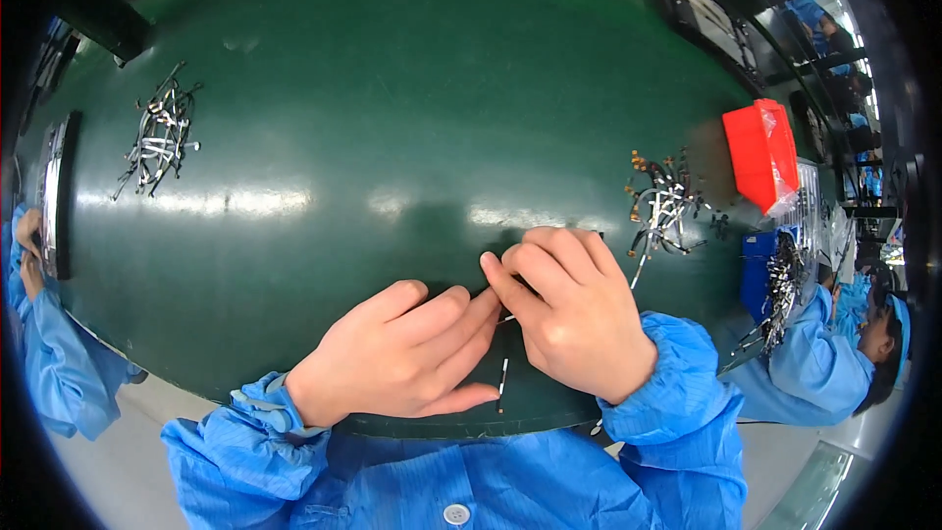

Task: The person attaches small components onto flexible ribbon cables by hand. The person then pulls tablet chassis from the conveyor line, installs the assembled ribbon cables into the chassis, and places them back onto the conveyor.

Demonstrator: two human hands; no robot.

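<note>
Low over the near part of the green table, my two hands meet at the fingertips. My right hand [574,319] is closed in a pinch around a thin cable [505,320], of which only a short pale piece shows between the hands. Bent fingers of my left hand [407,353] press at the same spot, its thumb held apart below them. Just right of that thumb lies a narrow black-and-white strip [503,383]; whether it belongs to the same cable I cannot tell. Most of what the fingers hold is hidden.
Small black-and-white cables lie in a pile [162,132] at far left; another pile [667,201] with orange-brown ends sits right. Beyond it stand a red bin [762,152] and a blue bin [758,275] with cables [783,285]. Co-workers sit at both sides.
</note>
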